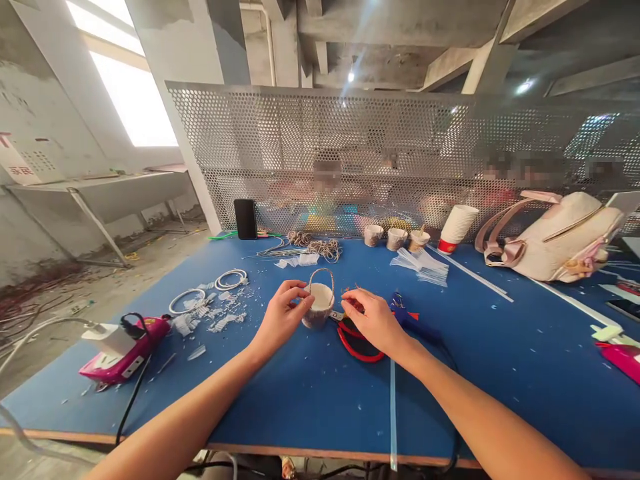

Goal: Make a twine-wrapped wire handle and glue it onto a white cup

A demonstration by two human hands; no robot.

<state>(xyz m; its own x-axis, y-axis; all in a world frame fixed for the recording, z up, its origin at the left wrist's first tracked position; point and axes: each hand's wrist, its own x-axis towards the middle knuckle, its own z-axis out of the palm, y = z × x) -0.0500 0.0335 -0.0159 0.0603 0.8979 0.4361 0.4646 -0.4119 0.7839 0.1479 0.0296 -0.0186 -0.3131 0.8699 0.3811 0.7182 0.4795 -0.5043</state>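
A small paper cup wrapped in grey-brown cord, like a little basket (316,317), stands upright on the blue table (300,407). A twisted cord handle arches over its white mouth. My left hand (284,312) is closed at its left rim, thumb and fingers pinching where the handle meets the cup. To the right of the cup, my right hand (373,319) holds thumb and fingertips together; whatever is between them is too small to make out. Under that hand lie red-handled scissors (367,357), partly hidden. A blue glue gun (400,312) rests just beyond my right wrist.
Several cord bundles (327,250), small covered cups (397,239), stacked paper cups (459,225) and clear glue strips (423,267) lie toward the back. Left are white rings (187,301), scraps and a pink power strip (125,353). A backpack (565,237) sits right, before a perforated metal screen (290,133).
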